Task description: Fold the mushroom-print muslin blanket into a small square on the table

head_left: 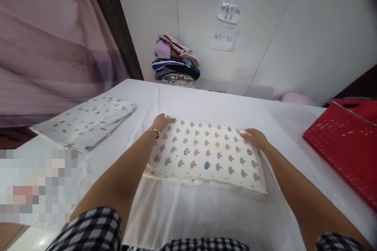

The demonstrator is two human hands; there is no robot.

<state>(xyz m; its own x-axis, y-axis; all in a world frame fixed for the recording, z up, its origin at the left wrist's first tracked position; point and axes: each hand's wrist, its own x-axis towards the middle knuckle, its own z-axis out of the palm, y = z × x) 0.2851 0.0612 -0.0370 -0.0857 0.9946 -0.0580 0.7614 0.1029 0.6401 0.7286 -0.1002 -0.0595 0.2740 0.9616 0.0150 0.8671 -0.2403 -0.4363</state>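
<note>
A folded white cloth (pixel 203 153) with rows of grey mushrooms and a few coloured ones lies flat on the white-covered table in front of me. At its far left corner, my left hand (pixel 160 123) is closed on the edge, thumb on top. My right hand (pixel 255 139) grips the far right corner in the same way, its thumb over the cloth. The undersides of both hands are hidden, so the fingers beneath do not show. Several layers are visible along the near edge of the cloth.
Another folded white cloth (pixel 85 121) with a small dark print lies to the left. A red plastic basket (pixel 347 141) stands at the right. Behind the table (pixel 188 100), folded fabrics (pixel 176 62) are piled against the wall. A pinkish curtain (pixel 59 47) hangs at left.
</note>
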